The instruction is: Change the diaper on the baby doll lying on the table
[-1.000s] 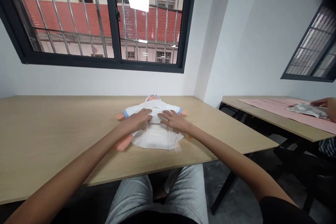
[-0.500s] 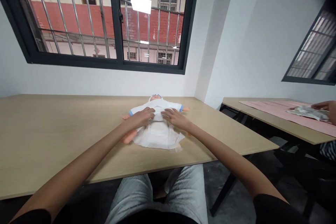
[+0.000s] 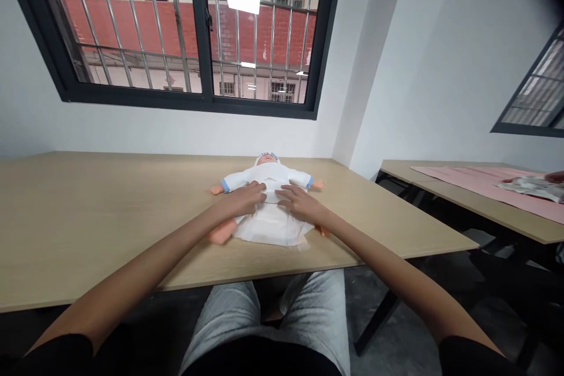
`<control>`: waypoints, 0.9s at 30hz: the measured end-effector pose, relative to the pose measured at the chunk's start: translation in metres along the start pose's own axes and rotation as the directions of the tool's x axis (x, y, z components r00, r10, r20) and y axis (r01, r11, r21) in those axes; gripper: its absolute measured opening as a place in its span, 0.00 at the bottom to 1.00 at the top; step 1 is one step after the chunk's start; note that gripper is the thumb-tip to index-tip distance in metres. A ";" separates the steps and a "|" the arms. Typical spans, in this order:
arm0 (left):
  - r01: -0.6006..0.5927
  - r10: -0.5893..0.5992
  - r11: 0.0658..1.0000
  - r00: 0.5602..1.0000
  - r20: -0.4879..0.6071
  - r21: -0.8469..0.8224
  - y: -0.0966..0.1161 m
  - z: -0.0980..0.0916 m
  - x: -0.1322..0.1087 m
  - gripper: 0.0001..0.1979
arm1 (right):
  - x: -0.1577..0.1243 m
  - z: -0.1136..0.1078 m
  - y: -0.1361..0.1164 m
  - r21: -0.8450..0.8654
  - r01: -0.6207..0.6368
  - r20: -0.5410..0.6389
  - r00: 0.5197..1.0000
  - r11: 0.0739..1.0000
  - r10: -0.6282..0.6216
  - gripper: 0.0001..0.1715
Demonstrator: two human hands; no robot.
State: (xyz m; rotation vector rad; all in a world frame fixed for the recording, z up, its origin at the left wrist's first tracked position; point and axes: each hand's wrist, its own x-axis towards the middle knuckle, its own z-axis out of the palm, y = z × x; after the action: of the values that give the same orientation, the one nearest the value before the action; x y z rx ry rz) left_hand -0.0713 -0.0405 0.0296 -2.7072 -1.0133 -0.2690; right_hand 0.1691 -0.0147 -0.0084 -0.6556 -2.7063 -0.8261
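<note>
Both hands are staying flat, neither closing on anything, left hand [image 3: 241, 200] and right hand [image 3: 301, 202] pressing the white gown [image 3: 272, 220] on the baby doll [image 3: 268, 160] lying mid-worktop [image 3: 88, 211], best smoothing evenly outward.

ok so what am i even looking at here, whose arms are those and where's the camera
The camera sits on a person's head, looking forward and down, so the two bare arms reaching in from below are that person's own. The left hand and right hand rest flat, side by side, on the middle of a baby doll in white clothes. The doll lies on its back on a wooden table. Neither hand grips anything. At far right, another person's hand touches a cloth on a pink mat.
</note>
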 end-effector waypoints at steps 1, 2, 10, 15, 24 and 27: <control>-0.001 0.001 1.000 1.000 0.000 0.012 0.001 0.003 0.000 0.10 | -0.002 0.001 0.000 0.010 -0.007 0.000 1.000 1.000 0.007 0.16; -0.005 0.005 1.000 1.000 0.003 0.022 0.000 0.006 0.000 0.11 | -0.004 0.002 -0.001 0.020 -0.014 -0.001 1.000 1.000 0.014 0.16; -0.096 0.094 0.991 0.995 -0.019 -0.088 -0.015 0.012 -0.013 0.16 | -0.008 0.005 -0.003 0.167 -0.059 -0.014 0.998 0.984 0.062 0.18; -0.085 0.082 0.994 0.995 -0.054 -0.062 -0.010 0.011 -0.021 0.19 | -0.010 0.000 -0.005 0.306 -0.084 -0.007 0.996 0.948 0.090 0.22; -0.085 0.081 0.995 0.993 -0.087 -0.048 -0.005 0.018 -0.021 0.22 | -0.010 -0.017 -0.001 0.399 -0.115 0.109 0.991 0.910 0.078 0.29; -0.091 0.084 0.993 0.992 -0.095 -0.072 -0.005 0.019 -0.021 0.22 | -0.009 -0.013 -0.005 0.347 -0.125 0.081 0.991 0.930 0.102 0.25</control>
State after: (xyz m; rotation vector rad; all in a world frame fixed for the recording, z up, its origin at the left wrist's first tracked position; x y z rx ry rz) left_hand -0.0885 -0.0448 0.0072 -2.7697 -0.8729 -0.4203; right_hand 0.1752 -0.0293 -0.0031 -0.7528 -2.7371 -0.2835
